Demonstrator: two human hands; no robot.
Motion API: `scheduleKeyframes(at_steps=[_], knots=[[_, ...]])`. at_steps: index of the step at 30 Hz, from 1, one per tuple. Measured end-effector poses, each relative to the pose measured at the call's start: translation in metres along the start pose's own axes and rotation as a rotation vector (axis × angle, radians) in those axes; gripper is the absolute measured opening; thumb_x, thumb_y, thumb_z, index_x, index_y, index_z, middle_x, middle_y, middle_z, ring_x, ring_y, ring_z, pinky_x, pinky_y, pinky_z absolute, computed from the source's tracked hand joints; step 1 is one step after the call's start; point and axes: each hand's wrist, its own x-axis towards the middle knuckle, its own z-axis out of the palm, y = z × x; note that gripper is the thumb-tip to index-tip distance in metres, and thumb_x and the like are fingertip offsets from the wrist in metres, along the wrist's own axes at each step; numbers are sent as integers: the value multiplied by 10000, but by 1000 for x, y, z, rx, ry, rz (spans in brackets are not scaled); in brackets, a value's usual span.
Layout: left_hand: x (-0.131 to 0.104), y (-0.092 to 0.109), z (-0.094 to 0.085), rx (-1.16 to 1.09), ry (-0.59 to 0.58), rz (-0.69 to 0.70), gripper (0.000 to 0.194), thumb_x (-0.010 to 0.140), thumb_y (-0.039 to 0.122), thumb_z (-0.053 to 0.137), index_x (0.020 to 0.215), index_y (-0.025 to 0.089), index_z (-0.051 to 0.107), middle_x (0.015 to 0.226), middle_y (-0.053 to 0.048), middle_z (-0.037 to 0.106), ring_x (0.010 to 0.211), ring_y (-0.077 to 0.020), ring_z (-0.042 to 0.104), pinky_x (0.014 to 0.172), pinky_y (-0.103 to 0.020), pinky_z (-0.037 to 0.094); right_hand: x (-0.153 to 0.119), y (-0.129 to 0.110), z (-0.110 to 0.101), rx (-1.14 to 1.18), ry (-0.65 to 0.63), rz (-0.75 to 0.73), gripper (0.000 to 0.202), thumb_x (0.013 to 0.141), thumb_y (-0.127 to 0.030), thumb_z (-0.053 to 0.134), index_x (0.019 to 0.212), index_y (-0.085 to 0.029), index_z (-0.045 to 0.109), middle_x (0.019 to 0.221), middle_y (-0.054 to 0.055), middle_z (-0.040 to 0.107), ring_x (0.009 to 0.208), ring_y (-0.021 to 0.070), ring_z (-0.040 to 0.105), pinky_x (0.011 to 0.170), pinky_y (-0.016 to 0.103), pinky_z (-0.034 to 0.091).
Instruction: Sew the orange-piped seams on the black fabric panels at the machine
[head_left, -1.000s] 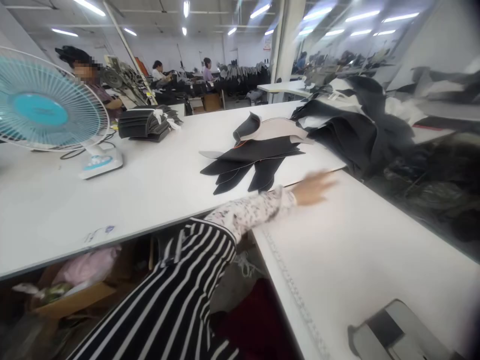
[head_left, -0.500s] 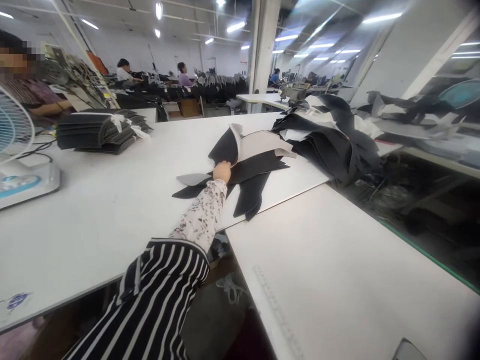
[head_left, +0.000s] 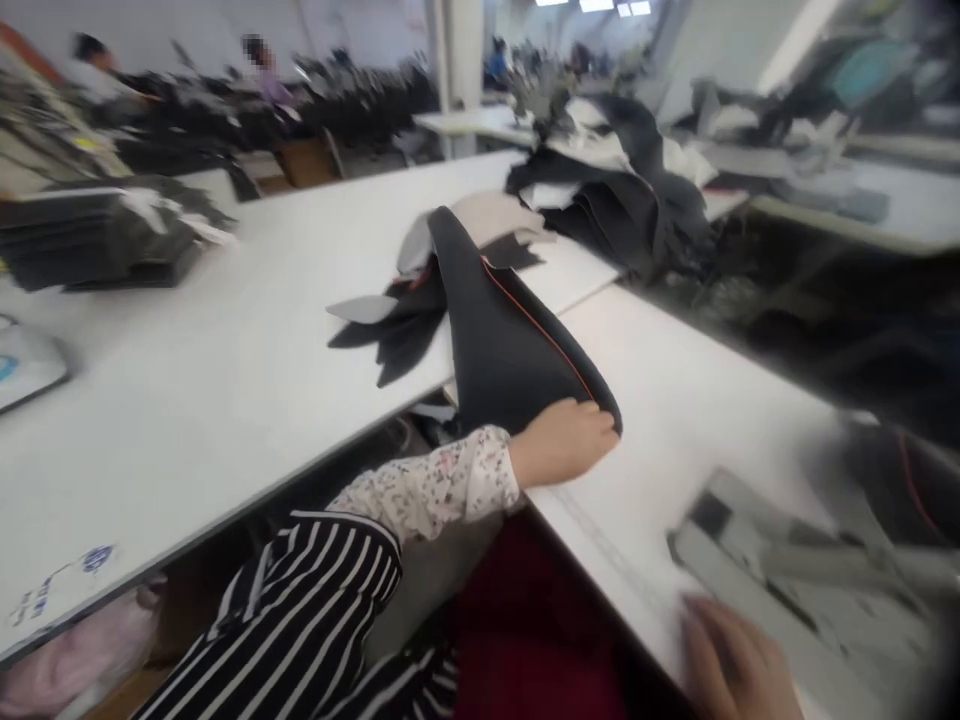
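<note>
My left hand (head_left: pixel 566 442), in a floral cuff under a striped sleeve, is closed on the lower end of a black fabric piece (head_left: pixel 499 340) with a thin orange-red line along its seam. The piece stretches from the hand back across the gap between two white tables. Behind it lie more black and grey cut pieces (head_left: pixel 409 325), partly covered. At the lower right my right hand (head_left: pixel 739 665) rests by the front edge of the sewing table, blurred, fingers apart, nothing visible in them. Beside it is a pale sewing machine (head_left: pixel 795 560), smeared by motion.
A stack of dark fabric pieces (head_left: pixel 97 235) sits on the left of the long white table (head_left: pixel 247 320). A large heap of dark cut pieces (head_left: pixel 622 200) hangs over the far edge. Another dark piece with a red line (head_left: pixel 900 480) lies beyond the machine. People work in the background.
My left hand has drawn the black piece off the pile toward me and to the right, over the sewing table. My view has turned down and right, bringing my right hand and the machine into sight.
</note>
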Motion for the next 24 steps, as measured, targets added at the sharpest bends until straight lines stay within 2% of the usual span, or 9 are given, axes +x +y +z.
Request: scheduleKeyframes(at_steps=[2, 4, 6, 7, 9, 13, 18, 21, 24], knots=[[-20, 72, 43, -139, -43, 97, 296, 1042, 392, 442, 983, 215, 671, 1061, -44, 678, 973, -174, 625, 823, -308, 513, -19, 1, -2, -49, -17, 101, 316, 947, -480, 569, 1080, -220, 691, 1080, 92, 685, 992, 329, 620, 869, 544, 505], [-43, 130, 73, -256, -65, 125, 427, 1014, 512, 477, 1239, 185, 634, 1272, -77, 641, 1207, -203, 589, 1043, -311, 484, -26, -1, -2, -9, -7, 161, 349, 962, -473, 548, 1106, -189, 690, 1112, 105, 676, 1042, 312, 603, 930, 513, 481], [-60, 167, 90, -334, -71, 105, 616, 1025, 491, 451, 1482, 78, 433, 1502, -139, 485, 1454, -267, 399, 1240, -383, 316, -26, -2, -1, 32, -38, 222, 349, 972, -459, 542, 1117, -177, 689, 1131, 102, 681, 1052, 290, 601, 960, 491, 459], [-66, 178, 95, -349, -72, 95, 643, 1039, 438, 428, 1530, 32, 344, 1567, -162, 405, 1511, -294, 308, 1277, -420, 245, -26, -1, 0, 36, -14, 252, 343, 981, -456, 539, 1123, -181, 686, 1127, 95, 681, 1039, 267, 602, 968, 465, 457], [-72, 188, 101, -341, -58, 107, 609, 1053, 352, 391, 1551, 14, 297, 1616, -167, 335, 1538, -300, 259, 1291, -432, 207, -28, 0, 0, 51, 18, 287, 319, 1008, -433, 511, 1127, -196, 687, 1121, 78, 683, 1043, 231, 601, 969, 415, 458], [-75, 183, 109, -292, 14, 169, 543, 1055, 334, 398, 1518, 51, 387, 1604, -142, 379, 1511, -260, 339, 1278, -405, 262, -30, 1, 0, 79, 61, 308, 308, 1031, -430, 490, 1094, -202, 686, 1101, 61, 684, 1042, 196, 602, 960, 361, 456], [-81, 180, 124, -452, 221, 161, 382, 1018, 294, 505, 1332, 92, 587, 1428, -115, 599, 1375, -212, 528, 1202, -388, 408, -25, -1, 3, 61, 85, 325, 213, 959, -371, 609, 865, -191, 672, 1068, 51, 664, 1066, 212, 580, 972, 369, 434], [-84, 181, 133, -512, 269, 159, 259, 1003, 248, 535, 1214, 153, 650, 1281, -65, 700, 1251, -171, 623, 1144, -385, 471, -20, -2, 4, 31, 90, 342, 167, 916, -290, 621, 790, -181, 615, 1012, 49, 638, 1028, 210, 559, 936, 366, 430], [-84, 179, 136, -546, 314, 167, 215, 980, 199, 572, 1168, 178, 673, 1186, -29, 739, 1174, -157, 663, 1113, -370, 498, -18, -2, 4, 1, 87, 339, 149, 907, -275, 614, 795, -179, 588, 987, 49, 614, 1006, 211, 532, 908, 363, 420]])
